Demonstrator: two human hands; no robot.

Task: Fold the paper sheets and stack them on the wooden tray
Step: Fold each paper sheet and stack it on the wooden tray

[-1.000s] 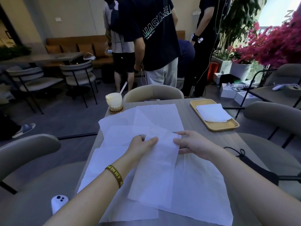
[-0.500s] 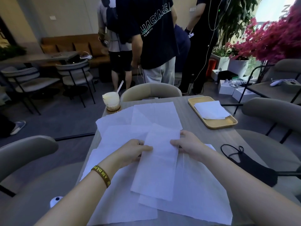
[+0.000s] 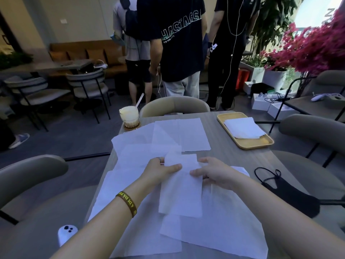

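A narrow folded strip of white paper (image 3: 182,195) lies on top of several flat white sheets (image 3: 220,232) spread over the table. My left hand (image 3: 158,170) pinches its upper left edge with the thumb on top. On the upper right edge, my right hand (image 3: 212,171) pinches it the same way. The strip's far end is curling up and over towards me. A wooden tray (image 3: 248,144) at the far right of the table holds a folded white sheet (image 3: 243,128).
An iced drink with a straw (image 3: 129,114) stands on a coaster at the table's far left corner. A black face mask (image 3: 287,193) lies at the right edge. A white device (image 3: 66,233) sits on the chair at lower left. Chairs ring the table; people stand beyond it.
Both hands have pulled the strip's far end towards me, so it looks shorter. The hands have come closer together and now sit over the strip.
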